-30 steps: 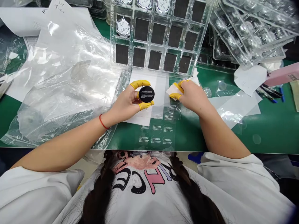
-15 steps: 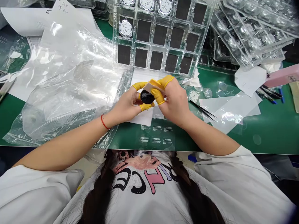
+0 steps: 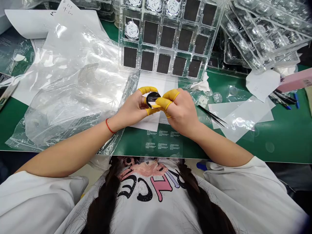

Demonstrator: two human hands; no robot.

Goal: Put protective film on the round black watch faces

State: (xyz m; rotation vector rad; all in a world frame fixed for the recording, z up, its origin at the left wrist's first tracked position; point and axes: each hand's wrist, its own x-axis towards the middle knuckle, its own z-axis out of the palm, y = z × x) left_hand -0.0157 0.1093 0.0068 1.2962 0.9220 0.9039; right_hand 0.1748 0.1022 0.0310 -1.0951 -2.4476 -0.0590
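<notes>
My left hand [image 3: 134, 105], with yellow finger cots, is closed around the edge of a round black watch [image 3: 153, 95] with small white print on its face. In my right hand [image 3: 181, 110], also in yellow finger cots, is a small flat pale pad [image 3: 153, 105], pinched and pressed against the lower part of the watch face. Fingers hide most of the pad. Under the hands lies a white paper sheet [image 3: 148, 125]. Nearer the table edge is a clear film [image 3: 168, 151] printed with rows of small white text.
Beyond my hands a clear plastic tray [image 3: 140, 48] holds several silver watches [image 3: 132, 30] face down, over dark squares. Stacked trays [image 3: 258, 35] stand at the right. Black tweezers [image 3: 212, 116], clear film sheets [image 3: 239, 120] and pens [image 3: 285, 99] lie right; a plastic bag [image 3: 60, 107] spreads left.
My right hand has swung down, taking the pad from the upper right of the watch face to its lower part. The left hand stays nearly still, holding the watch.
</notes>
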